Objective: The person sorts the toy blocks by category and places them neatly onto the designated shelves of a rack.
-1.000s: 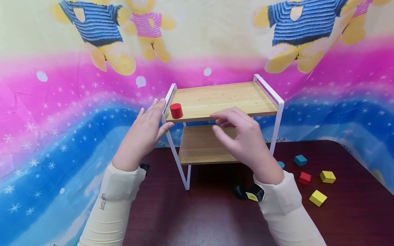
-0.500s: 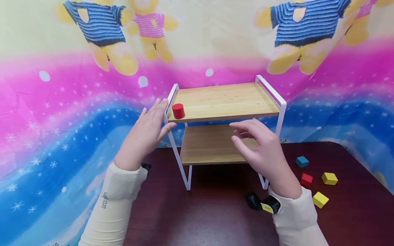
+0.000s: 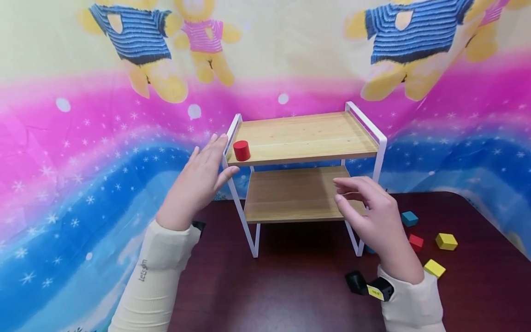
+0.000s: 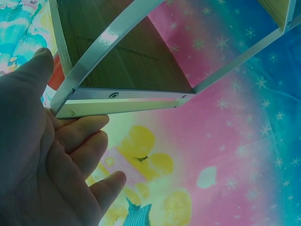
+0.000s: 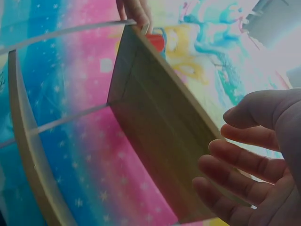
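A red cylinder block (image 3: 242, 151) stands upright on the front left corner of the top board of a two-tier wooden shelf (image 3: 307, 136) with white metal legs. My left hand (image 3: 197, 184) is at the shelf's left side, fingers extended along the white side rail. In the left wrist view, those fingers (image 4: 84, 127) lie right at the rail, and the cylinder (image 4: 56, 75) is partly hidden behind the frame. My right hand (image 3: 371, 219) hovers in front of the shelf's right side, fingers loosely bent around nothing. The right wrist view shows its fingers (image 5: 244, 160) spread and bare.
On the dark red table (image 3: 269, 295), right of the shelf, lie a blue block (image 3: 409, 218), a red block (image 3: 416, 242), a yellow block (image 3: 446, 241) and another yellow block (image 3: 434, 268) beside my right forearm. The lower board (image 3: 290, 193) sits below. A printed cloth (image 3: 265, 55) hangs behind.
My right hand has moved right and down, away from the middle of the top board's front edge. The left hand and the red cylinder stay in place.
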The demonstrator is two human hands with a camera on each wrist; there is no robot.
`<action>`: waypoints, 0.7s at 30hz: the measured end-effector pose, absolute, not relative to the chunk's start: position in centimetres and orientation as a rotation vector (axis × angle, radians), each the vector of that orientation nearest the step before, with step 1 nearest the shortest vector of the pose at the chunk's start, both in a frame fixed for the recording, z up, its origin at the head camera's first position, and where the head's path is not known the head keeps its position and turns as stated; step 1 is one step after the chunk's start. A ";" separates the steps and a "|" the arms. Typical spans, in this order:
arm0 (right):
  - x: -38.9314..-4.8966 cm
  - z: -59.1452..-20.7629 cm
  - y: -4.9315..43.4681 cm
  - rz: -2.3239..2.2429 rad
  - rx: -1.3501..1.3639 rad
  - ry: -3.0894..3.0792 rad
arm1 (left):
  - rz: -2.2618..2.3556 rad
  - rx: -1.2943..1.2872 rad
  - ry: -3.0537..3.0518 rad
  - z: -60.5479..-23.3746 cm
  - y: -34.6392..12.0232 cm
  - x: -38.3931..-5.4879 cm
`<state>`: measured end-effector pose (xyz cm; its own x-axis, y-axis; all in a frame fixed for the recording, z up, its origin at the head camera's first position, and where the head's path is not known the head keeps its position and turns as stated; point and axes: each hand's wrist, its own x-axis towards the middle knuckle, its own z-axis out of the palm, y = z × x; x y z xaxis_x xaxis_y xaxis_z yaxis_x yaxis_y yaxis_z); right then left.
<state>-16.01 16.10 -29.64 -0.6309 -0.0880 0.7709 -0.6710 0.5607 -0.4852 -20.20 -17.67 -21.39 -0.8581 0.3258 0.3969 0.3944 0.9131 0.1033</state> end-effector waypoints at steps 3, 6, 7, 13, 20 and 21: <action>-16.0 -30.2 16.7 1.025 0.559 -2.114 | -0.253 -0.532 -2.691 -21.4 -17.7 -20.2; -16.0 -30.7 17.3 1.021 0.531 -2.132 | -0.251 -0.532 -2.687 -21.5 -17.7 -20.3; -16.0 -30.8 17.5 1.023 0.523 -2.135 | -0.250 -0.532 -2.687 -21.5 -17.7 -20.3; -16.0 -31.9 19.0 1.041 0.448 -2.154 | -0.251 -0.526 -2.693 -21.4 -17.6 -20.4; -15.9 -33.1 20.6 1.064 0.328 -2.189 | -0.254 -0.530 -2.687 -21.3 -17.6 -20.4; -15.9 -33.3 20.8 1.066 0.311 -2.193 | -0.255 -0.529 -2.688 -21.3 -17.6 -20.4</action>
<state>-15.94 20.79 -33.31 -0.7468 0.0738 0.6610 -0.4742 0.6377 -0.6070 -20.44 -17.59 -21.35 -0.8535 0.3262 0.4063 0.3967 0.9124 0.1008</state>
